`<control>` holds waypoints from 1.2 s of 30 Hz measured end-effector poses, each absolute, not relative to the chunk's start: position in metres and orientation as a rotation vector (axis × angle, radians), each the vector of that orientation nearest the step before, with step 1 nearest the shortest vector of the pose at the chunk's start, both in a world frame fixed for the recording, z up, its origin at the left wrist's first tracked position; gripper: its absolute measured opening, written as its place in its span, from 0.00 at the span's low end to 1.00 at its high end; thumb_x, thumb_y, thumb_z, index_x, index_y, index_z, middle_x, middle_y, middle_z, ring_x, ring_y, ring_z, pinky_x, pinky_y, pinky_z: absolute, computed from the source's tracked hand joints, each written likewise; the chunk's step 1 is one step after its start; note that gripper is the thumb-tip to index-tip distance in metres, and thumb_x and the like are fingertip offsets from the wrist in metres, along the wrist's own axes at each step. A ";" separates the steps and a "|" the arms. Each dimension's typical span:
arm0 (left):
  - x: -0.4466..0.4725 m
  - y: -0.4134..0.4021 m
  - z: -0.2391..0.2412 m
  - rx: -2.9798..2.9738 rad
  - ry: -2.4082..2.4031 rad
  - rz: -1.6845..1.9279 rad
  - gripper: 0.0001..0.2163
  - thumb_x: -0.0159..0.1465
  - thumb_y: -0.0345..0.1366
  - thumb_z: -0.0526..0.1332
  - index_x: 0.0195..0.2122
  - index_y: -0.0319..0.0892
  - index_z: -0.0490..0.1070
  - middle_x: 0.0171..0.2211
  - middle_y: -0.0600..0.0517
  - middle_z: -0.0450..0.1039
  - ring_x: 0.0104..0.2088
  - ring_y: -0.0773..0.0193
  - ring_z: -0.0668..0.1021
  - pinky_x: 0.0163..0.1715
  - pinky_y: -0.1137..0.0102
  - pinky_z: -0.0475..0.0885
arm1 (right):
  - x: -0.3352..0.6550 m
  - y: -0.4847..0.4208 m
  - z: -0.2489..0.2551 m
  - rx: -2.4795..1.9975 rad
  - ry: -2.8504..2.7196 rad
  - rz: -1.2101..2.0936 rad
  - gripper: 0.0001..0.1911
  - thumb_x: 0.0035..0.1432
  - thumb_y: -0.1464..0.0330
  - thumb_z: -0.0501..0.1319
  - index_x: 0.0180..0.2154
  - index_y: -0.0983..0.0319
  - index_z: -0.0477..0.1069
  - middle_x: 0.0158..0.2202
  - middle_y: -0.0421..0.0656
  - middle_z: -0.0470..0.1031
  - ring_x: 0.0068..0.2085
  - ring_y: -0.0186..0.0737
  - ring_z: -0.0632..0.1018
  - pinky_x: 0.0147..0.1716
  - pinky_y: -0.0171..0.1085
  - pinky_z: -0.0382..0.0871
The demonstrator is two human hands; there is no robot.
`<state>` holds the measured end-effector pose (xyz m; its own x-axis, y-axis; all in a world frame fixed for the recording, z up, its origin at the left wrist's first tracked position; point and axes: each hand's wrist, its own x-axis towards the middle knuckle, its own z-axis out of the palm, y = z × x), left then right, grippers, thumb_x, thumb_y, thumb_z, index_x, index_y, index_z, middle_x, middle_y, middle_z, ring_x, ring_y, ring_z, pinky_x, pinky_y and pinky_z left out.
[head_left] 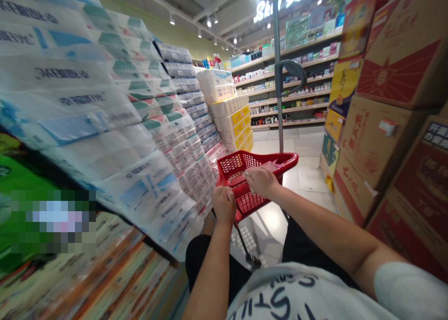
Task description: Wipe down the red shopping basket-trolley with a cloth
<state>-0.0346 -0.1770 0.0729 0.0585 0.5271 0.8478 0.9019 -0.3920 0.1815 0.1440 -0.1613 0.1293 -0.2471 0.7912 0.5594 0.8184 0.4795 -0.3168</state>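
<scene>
A red plastic shopping cart with perforated sides stands right in front of me, on thin legs with a dark caster. My left hand is closed over the near left part of its rim. Farther right, my right hand is closed over the cart's near edge, its fingers bent inward. By those fingertips shows a small pale bit, too small to name. What lies under both palms is hidden. The part of the basket that I can see into shows red lattice walls.
Stacked tissue packs rise close on the left, ending in yellow-labelled packs. Piled cartons line the right. A grey upright pole with a looped fitting stands beyond the cart. Stocked shelves span the back over a tiled floor.
</scene>
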 end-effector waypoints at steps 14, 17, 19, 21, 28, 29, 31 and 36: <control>-0.032 -0.177 0.075 -1.949 -1.423 -1.257 0.16 0.68 0.33 0.44 0.26 0.44 0.66 0.27 0.49 0.68 0.34 0.58 0.69 0.41 0.63 0.64 | 0.152 -0.157 0.127 -1.310 -1.977 -0.075 0.15 0.65 0.66 0.51 0.30 0.61 0.72 0.31 0.44 0.78 0.35 0.40 0.77 0.39 0.37 0.65; -0.032 -0.177 0.074 -1.952 -1.407 -1.275 0.16 0.68 0.33 0.45 0.26 0.44 0.66 0.27 0.50 0.67 0.33 0.59 0.69 0.41 0.63 0.64 | 0.155 -0.162 0.104 -1.065 -1.863 -0.225 0.12 0.64 0.68 0.51 0.39 0.62 0.73 0.42 0.47 0.78 0.46 0.42 0.75 0.50 0.41 0.63; -0.034 -0.176 0.073 -1.952 -1.402 -1.288 0.16 0.68 0.33 0.45 0.27 0.44 0.66 0.27 0.50 0.67 0.34 0.59 0.69 0.41 0.63 0.64 | 0.157 -0.164 0.095 -0.959 -1.835 -0.278 0.12 0.63 0.69 0.52 0.42 0.62 0.72 0.46 0.48 0.77 0.51 0.43 0.73 0.53 0.42 0.61; -0.036 -0.175 0.072 -1.952 -1.393 -1.291 0.16 0.68 0.33 0.45 0.27 0.44 0.66 0.27 0.49 0.68 0.34 0.59 0.69 0.41 0.63 0.64 | 0.158 -0.163 0.097 -0.964 -1.889 -0.260 0.10 0.62 0.69 0.53 0.41 0.62 0.72 0.44 0.47 0.78 0.49 0.43 0.74 0.51 0.41 0.62; -0.035 -0.174 0.072 -1.936 -1.401 -1.283 0.16 0.68 0.33 0.45 0.27 0.43 0.67 0.27 0.49 0.68 0.34 0.58 0.69 0.41 0.63 0.64 | 0.157 -0.153 0.120 -1.229 -1.967 -0.127 0.13 0.64 0.67 0.52 0.31 0.61 0.72 0.32 0.44 0.78 0.36 0.40 0.76 0.42 0.38 0.63; -0.035 -0.175 0.072 -1.937 -1.411 -1.283 0.16 0.68 0.33 0.45 0.27 0.43 0.66 0.27 0.49 0.68 0.34 0.58 0.69 0.41 0.63 0.64 | 0.156 -0.154 0.115 -1.176 -1.927 -0.161 0.12 0.64 0.67 0.51 0.34 0.61 0.73 0.36 0.45 0.78 0.39 0.41 0.76 0.44 0.39 0.63; -0.035 -0.177 0.072 -1.941 -1.425 -1.283 0.16 0.68 0.33 0.45 0.27 0.44 0.66 0.27 0.49 0.68 0.34 0.58 0.69 0.41 0.63 0.64 | 0.157 -0.159 0.102 -1.058 -1.852 -0.231 0.12 0.64 0.68 0.51 0.40 0.62 0.73 0.43 0.47 0.78 0.47 0.43 0.75 0.50 0.41 0.61; -0.039 -0.177 0.071 -1.942 -1.460 -1.282 0.16 0.68 0.34 0.44 0.28 0.43 0.67 0.28 0.49 0.69 0.35 0.58 0.70 0.43 0.62 0.64 | 0.162 -0.160 0.105 -1.091 -1.986 -0.232 0.12 0.64 0.68 0.52 0.42 0.62 0.73 0.45 0.47 0.77 0.48 0.43 0.74 0.51 0.41 0.62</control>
